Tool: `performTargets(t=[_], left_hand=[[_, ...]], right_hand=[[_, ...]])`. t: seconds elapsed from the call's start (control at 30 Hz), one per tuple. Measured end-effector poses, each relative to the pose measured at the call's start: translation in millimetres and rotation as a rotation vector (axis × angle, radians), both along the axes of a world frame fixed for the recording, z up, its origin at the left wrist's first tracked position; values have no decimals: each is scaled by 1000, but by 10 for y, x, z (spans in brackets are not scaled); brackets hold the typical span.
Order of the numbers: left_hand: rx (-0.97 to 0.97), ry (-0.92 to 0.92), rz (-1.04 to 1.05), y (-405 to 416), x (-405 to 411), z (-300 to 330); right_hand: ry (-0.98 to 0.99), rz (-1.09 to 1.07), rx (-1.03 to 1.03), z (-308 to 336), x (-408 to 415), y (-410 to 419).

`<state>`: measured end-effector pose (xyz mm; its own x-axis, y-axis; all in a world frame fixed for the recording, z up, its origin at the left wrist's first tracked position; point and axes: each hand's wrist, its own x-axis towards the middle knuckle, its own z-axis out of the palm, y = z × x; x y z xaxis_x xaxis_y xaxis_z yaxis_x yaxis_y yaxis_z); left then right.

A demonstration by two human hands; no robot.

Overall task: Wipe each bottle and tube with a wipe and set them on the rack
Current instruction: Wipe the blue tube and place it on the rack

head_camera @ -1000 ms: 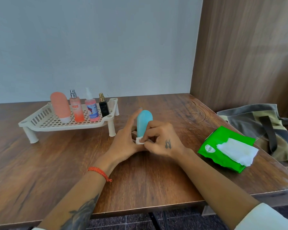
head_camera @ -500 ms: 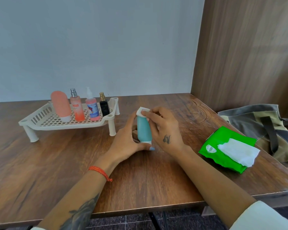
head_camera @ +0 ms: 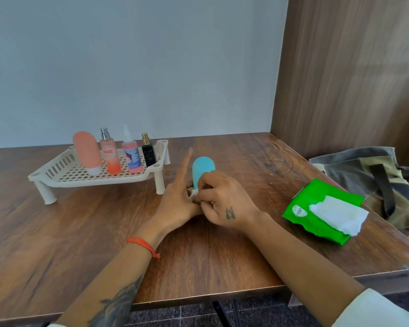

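Wiping the blue tube [head_camera: 203,169], upright on the tabletop [head_camera: 222,251].
I see right hand [head_camera: 224,204] pinching the wipe [head_camera: 193,193] low on it; left hand [head_camera: 177,199] steadies, forefinger straight. Next, I judge: onto the rack [head_camera: 57,175].

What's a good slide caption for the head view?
Right hand rubs a wipe on the blue tube, left hand steadying; four bottles on the rack.
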<state>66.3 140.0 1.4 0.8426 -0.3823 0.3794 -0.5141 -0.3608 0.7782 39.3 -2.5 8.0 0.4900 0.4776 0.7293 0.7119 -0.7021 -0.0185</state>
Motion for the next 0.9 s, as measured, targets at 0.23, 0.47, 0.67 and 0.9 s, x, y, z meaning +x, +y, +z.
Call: performTargets(t=[0.23, 0.47, 0.67, 0.9], left_hand=[[41, 7, 13, -26, 1, -4], [38, 20, 43, -35, -11, 10], [35, 11, 44, -38, -37, 36], [27, 80, 28, -20, -6, -1]], right_hand=[[-117, -124, 242, 50, 7, -45], [-69, -144, 86, 53, 17, -27], [-40, -57, -5, 43, -13, -28], [60, -19, 81, 41, -25, -53]])
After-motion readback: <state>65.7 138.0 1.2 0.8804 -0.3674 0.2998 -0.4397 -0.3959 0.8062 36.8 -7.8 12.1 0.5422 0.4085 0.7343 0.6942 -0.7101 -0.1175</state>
